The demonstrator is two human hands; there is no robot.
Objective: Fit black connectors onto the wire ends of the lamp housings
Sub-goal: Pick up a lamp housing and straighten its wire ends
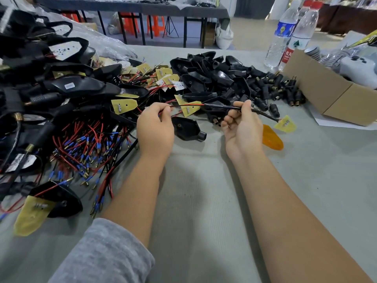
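My left hand (155, 127) pinches the red and black wire ends (183, 105) of a cable. My right hand (241, 125) grips the black sheathed part of that cable (222, 107), which stretches between the two hands. The cable runs on past my right hand to a small yellow circuit board (285, 124) hanging above the table. A black lamp housing (186, 128) lies on the table between my hands. A heap of small black connectors (273, 88) lies behind my right hand.
Black housings, yellow boards and red wires with blue terminals (87, 152) are piled at the left. An orange lens (272, 137) lies by my right wrist. A cardboard box (330, 94) and two water bottles (289, 35) stand at the right rear.
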